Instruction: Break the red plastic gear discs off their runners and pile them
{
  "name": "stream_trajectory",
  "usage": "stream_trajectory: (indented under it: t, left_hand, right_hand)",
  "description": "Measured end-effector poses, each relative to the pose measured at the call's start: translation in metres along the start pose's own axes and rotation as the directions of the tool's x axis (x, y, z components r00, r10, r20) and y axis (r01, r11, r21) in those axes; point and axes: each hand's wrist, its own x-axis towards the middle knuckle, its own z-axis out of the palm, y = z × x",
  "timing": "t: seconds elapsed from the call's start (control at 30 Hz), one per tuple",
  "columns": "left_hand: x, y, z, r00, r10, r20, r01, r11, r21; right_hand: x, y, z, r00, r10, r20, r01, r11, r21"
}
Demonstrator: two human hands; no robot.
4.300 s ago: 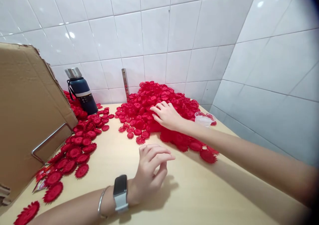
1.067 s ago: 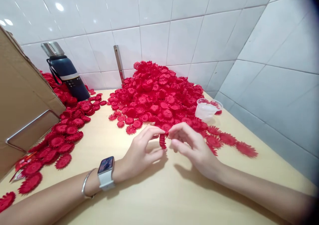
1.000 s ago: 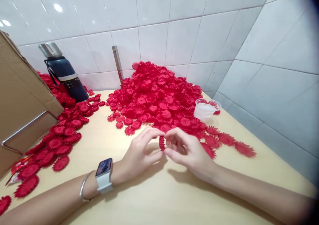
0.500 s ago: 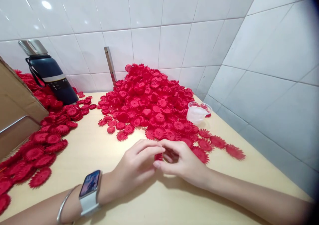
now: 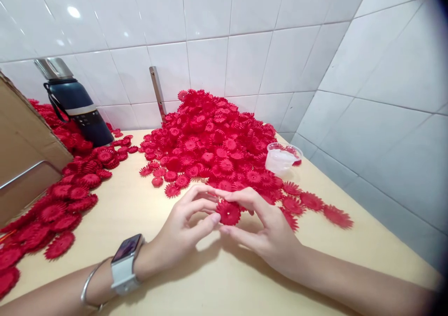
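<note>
The red toothed disc [image 5: 228, 212] sits between both hands just above the table [image 5: 147, 213], its flat face turned up toward the camera; the left hand [image 5: 182, 227] pinches its left rim, the right hand [image 5: 269, 227] its right — both equally near; the red pile [image 5: 210, 138] lies just behind.

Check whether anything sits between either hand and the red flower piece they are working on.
Nothing visible does. The left hand and right hand both pinch the red flower piece directly with their fingertips, above a bare part of the table, just in front of the big red pile.
</note>
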Motion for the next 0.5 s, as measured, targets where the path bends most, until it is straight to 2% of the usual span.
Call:
stream_trajectory:
  t: [0.13,0.23,0.4,0.5]
  left_hand:
    - [0.0005,0.0027,-0.0008,1.000,0.016,0.023,-0.017,0.998,0.054]
    - [0.0014,0.0037,-0.0011,1.000,-0.010,0.015,0.009,0.999,0.046]
    - [0.0025,0.0025,-0.0005,0.982,-0.097,-0.164,0.090,0.995,-0.053]
    - [0.0021,0.0007,-0.0008,0.973,-0.120,-0.199,0.106,0.991,-0.077]
  right_hand:
    - [0.0001,0.0020,0.0026,0.986,-0.163,0.032,0.167,0.966,-0.195]
    - [0.0019,0.0032,0.0012,0.986,-0.130,0.102,0.152,0.955,-0.254]
    - [0.0038,0.0026,-0.0034,0.989,-0.048,0.143,0.086,0.959,-0.269]
    - [0.0035,0.0032,-0.0044,0.988,-0.066,0.142,0.099,0.966,-0.240]
